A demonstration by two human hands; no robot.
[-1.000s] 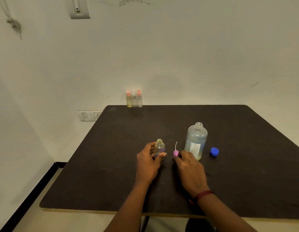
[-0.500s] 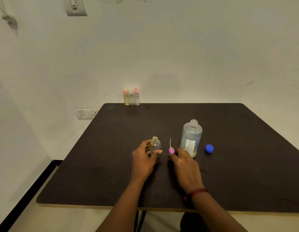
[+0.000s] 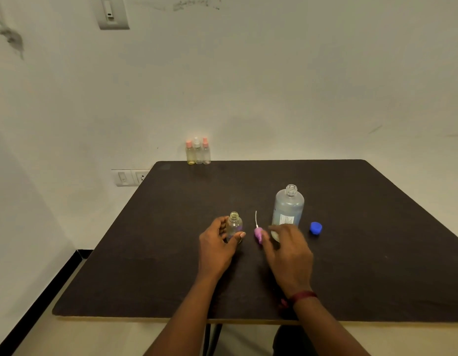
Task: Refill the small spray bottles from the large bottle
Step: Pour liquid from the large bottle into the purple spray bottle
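Note:
A small clear spray bottle (image 3: 234, 226) stands uncapped on the dark table (image 3: 171, 253); my left hand (image 3: 217, 249) is wrapped around its lower half. Just to its right lies its pink spray head (image 3: 258, 233), its white tube pointing away from me. My right hand (image 3: 289, 253) hovers beside the spray head with fingers apart, its blurred fingertips at the base of the large clear bottle (image 3: 288, 205). That bottle stands upright and uncapped, mostly full of pale liquid. Its blue cap (image 3: 315, 228) rests on the table to the right.
Three capped small spray bottles (image 3: 198, 152) stand in a row at the table's far edge against the white wall. A wall socket (image 3: 130, 177) sits left of the table. The near table edge (image 3: 248, 320) runs under my forearms.
My right hand has let go of the pink spray head, which now lies on the table, and shifted right toward the large bottle. My left hand stays on the small bottle.

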